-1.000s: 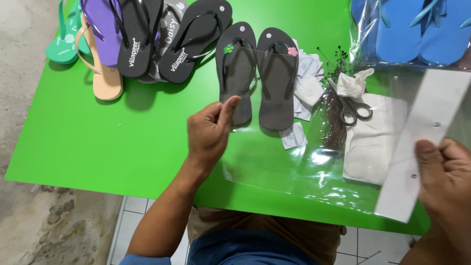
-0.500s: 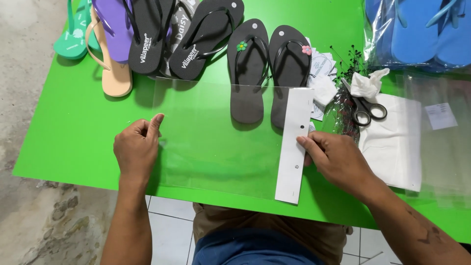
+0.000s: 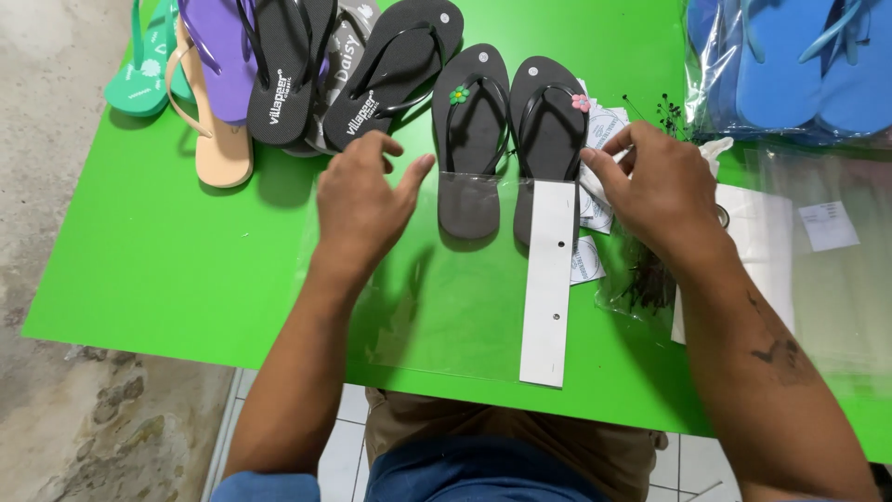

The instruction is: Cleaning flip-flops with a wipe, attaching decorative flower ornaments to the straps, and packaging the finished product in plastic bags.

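Observation:
A pair of dark grey flip-flops lies on the green table (image 3: 167, 270), the left one (image 3: 471, 130) with a green flower, the right one (image 3: 548, 116) with a pink flower. A clear plastic bag (image 3: 446, 307) with a white card strip (image 3: 548, 279) lies flat in front of them, its top edge over their heels. My left hand (image 3: 367, 200) hovers over the bag's upper left corner, fingers apart, holding nothing. My right hand (image 3: 655, 186) is beside the right flip-flop, thumb and forefinger pinched on a paper label (image 3: 604, 130) from a small pile.
Several flip-flops, green (image 3: 139, 79), peach (image 3: 218, 149), purple and black (image 3: 288, 74), are heaped at the back left. Blue flip-flops in plastic (image 3: 790, 65) lie at the back right. White sheets (image 3: 762, 242) and a bundle of black tag pins (image 3: 641, 279) lie on the right.
My right hand has let go of the white strip and moved up to the labels. My left hand has moved right and up to the bag's top edge.

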